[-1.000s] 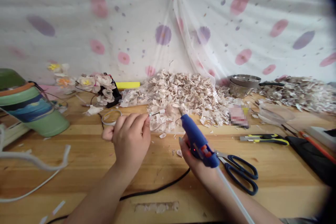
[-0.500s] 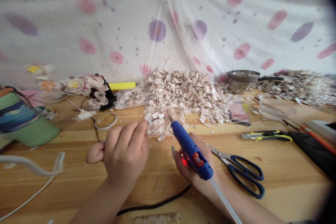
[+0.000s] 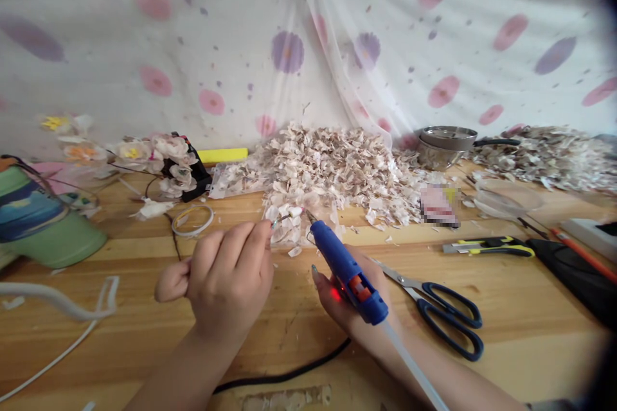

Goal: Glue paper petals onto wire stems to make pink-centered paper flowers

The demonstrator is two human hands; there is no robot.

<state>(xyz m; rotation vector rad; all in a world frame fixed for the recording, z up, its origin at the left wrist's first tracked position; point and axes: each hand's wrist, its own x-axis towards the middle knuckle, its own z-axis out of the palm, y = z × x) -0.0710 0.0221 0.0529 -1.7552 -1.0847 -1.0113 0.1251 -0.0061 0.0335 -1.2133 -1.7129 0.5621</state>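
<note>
My left hand (image 3: 226,276) is closed, its fingertips pinching a thin stem (image 3: 285,217) that points right and carries a small white and pink tip (image 3: 295,211). In my right hand (image 3: 337,295) is a blue glue gun (image 3: 342,266), nozzle pointing up and left, with a clear glue stick (image 3: 414,366) coming out of its back end. The nozzle is at or very near the pink tip; contact cannot be made out. Behind both hands lies a large heap of pale petals (image 3: 332,164).
Dark-handled scissors (image 3: 446,314) lie right of my right hand, a yellow cutter (image 3: 491,246) beyond them. Metal bowls (image 3: 443,144) stand at the back. On the left are a green container (image 3: 58,225), made-up flowers (image 3: 168,157) and a tape roll (image 3: 193,221). A black cable (image 3: 289,374) crosses the front.
The glue gun has shifted slightly up and left, so its nozzle is closer to the tip of the stem. My left hand has barely moved and keeps its pinch.
</note>
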